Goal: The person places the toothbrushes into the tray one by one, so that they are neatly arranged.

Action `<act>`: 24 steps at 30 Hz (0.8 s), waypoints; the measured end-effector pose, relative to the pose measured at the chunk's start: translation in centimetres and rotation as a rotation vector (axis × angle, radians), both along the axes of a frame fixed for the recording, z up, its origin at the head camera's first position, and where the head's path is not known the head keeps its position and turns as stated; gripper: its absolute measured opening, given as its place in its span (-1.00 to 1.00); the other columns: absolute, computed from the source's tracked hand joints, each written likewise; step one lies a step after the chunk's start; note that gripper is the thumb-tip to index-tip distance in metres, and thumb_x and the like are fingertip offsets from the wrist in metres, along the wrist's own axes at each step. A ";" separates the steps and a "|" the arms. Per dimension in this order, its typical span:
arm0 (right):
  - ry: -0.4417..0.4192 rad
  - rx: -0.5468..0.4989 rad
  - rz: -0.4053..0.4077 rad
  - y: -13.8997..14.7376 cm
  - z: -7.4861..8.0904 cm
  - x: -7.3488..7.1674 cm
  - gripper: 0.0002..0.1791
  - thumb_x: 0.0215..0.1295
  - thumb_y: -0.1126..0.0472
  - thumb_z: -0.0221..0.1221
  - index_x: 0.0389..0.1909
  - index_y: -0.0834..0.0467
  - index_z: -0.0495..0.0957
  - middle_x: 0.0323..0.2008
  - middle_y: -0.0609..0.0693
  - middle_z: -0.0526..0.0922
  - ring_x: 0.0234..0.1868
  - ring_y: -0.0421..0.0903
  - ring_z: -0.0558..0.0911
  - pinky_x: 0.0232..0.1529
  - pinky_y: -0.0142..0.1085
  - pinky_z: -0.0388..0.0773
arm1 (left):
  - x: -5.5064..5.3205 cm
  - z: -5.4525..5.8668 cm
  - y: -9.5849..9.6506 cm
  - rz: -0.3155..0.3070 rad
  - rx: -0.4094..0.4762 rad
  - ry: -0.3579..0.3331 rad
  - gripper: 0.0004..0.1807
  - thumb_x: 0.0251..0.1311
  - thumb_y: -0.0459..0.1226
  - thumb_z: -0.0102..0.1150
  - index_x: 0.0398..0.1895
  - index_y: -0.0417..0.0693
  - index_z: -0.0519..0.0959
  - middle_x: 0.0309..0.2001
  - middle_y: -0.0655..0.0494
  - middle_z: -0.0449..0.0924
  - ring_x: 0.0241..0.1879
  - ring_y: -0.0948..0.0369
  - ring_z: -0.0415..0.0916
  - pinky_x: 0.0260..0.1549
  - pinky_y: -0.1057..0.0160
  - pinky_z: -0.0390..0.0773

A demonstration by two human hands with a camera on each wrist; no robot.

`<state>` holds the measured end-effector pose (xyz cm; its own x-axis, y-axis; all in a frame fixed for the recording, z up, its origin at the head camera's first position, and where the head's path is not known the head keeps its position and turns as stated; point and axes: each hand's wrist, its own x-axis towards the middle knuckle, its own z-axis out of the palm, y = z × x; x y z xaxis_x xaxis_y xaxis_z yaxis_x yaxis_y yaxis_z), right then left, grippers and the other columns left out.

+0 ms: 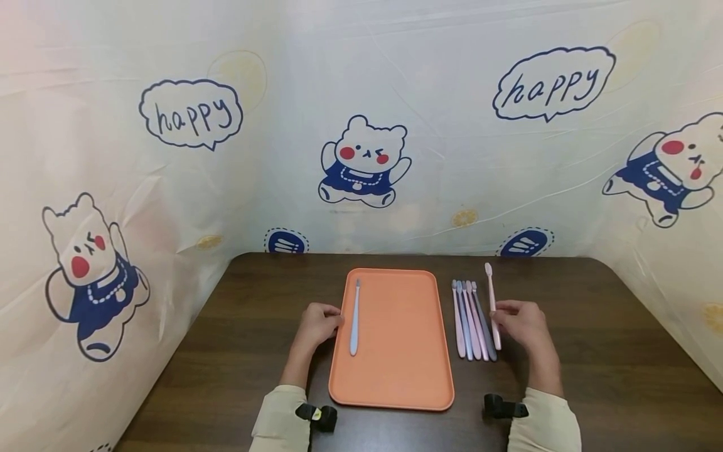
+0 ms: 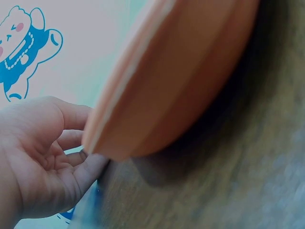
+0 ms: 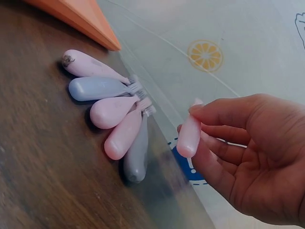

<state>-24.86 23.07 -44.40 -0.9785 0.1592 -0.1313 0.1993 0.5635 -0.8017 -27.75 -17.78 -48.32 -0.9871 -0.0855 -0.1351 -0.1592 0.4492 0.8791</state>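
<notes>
My right hand (image 1: 521,320) pinches a pink toothbrush (image 1: 490,295) between thumb and fingers, its bristle end pointing away from me. Just left of it, several pink, blue and grey toothbrushes (image 3: 114,114) lie side by side on the table, heads at the far end. At the left edge of the orange tray (image 1: 395,342), my left hand (image 1: 319,323) grips the rim; the left wrist view shows thumb and fingers (image 2: 90,174) on either side of it. One light blue toothbrush (image 1: 354,323) lies lengthwise in the tray, near its left side.
The dark wooden table (image 1: 226,351) carries the tray and brushes. A printed curtain (image 1: 463,144) with cartoon bears hangs around its back and sides. Black wrist cameras sit on both cream sleeves (image 1: 282,417).
</notes>
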 end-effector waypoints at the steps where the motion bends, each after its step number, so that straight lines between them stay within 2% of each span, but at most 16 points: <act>1: 0.002 -0.005 0.001 0.0 0.0 0.0 -0.56 0.40 0.25 0.16 0.17 0.47 0.53 -0.02 0.42 0.69 -0.30 -0.13 0.72 -0.18 -0.19 0.76 | 0.0 0.0 0.0 0.001 0.002 0.001 -0.75 0.22 -0.39 0.19 -0.11 -0.38 0.71 -0.17 -0.22 0.73 -0.33 0.19 0.70 -0.31 0.18 0.77; 8: 0.037 -0.021 0.005 -0.4 -0.1 -0.1 -0.53 0.41 0.27 0.16 0.23 0.46 0.50 0.05 0.45 0.66 -0.26 -0.12 0.74 -0.15 -0.16 0.77 | 0.1 0.1 -0.1 0.006 -0.007 0.000 -0.74 0.22 -0.38 0.21 -0.10 -0.37 0.71 -0.15 -0.23 0.73 -0.34 0.19 0.70 -0.32 0.18 0.76; 20: 0.063 -0.138 -0.023 -1.2 -0.3 -0.5 -0.48 0.42 0.24 0.19 0.35 0.32 0.46 0.20 0.42 0.59 -0.27 -0.27 0.66 -0.24 -0.45 0.70 | 0.1 0.2 0.0 -0.002 -0.025 0.014 -0.75 0.21 -0.38 0.21 -0.11 -0.37 0.71 -0.16 -0.22 0.73 -0.35 0.21 0.68 -0.33 0.19 0.76; 24: 0.077 -0.184 -0.019 -1.4 -0.2 -0.5 -0.48 0.43 0.25 0.18 0.36 0.30 0.45 0.19 0.38 0.61 -0.27 -0.32 0.64 -0.21 -0.45 0.70 | 0.1 0.2 0.1 -0.001 -0.023 0.008 -0.74 0.21 -0.37 0.21 -0.10 -0.36 0.71 -0.15 -0.22 0.73 -0.35 0.22 0.67 -0.33 0.19 0.76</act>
